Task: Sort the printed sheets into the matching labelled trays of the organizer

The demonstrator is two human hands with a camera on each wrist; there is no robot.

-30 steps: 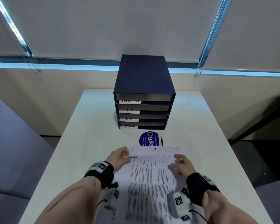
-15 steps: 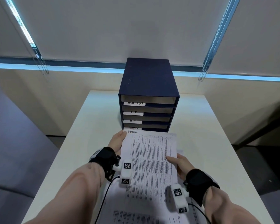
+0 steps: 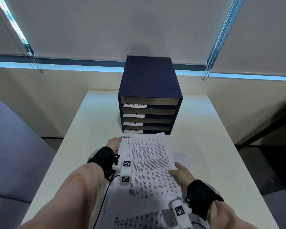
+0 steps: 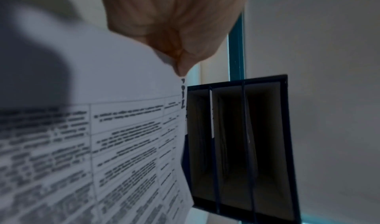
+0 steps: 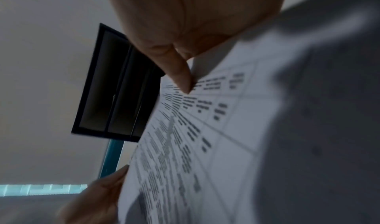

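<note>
I hold a printed sheet (image 3: 149,164) marked ADMIN at its top left corner, lifted above the table. My left hand (image 3: 114,143) pinches its far left corner, as the left wrist view shows (image 4: 180,60). My right hand (image 3: 180,172) grips the sheet's right edge, thumb on top (image 5: 180,78). The sheet's far edge is just in front of the dark blue organizer (image 3: 149,90), near its bottom tray labelled ADMIN (image 3: 133,130). Above it are trays labelled H.R. (image 3: 133,123), I.T (image 3: 134,114) and TASK LIST (image 3: 135,104).
More printed sheets (image 3: 139,219) lie on the white table (image 3: 89,126) under my forearms, one peeking out at the right (image 3: 180,156). The table ends at a beige wall; window blinds hang behind. Dark floor lies on both sides.
Both hands picked the top sheet off the stack and carried it forward toward the organizer. It now covers the blue round sticker seen earlier.
</note>
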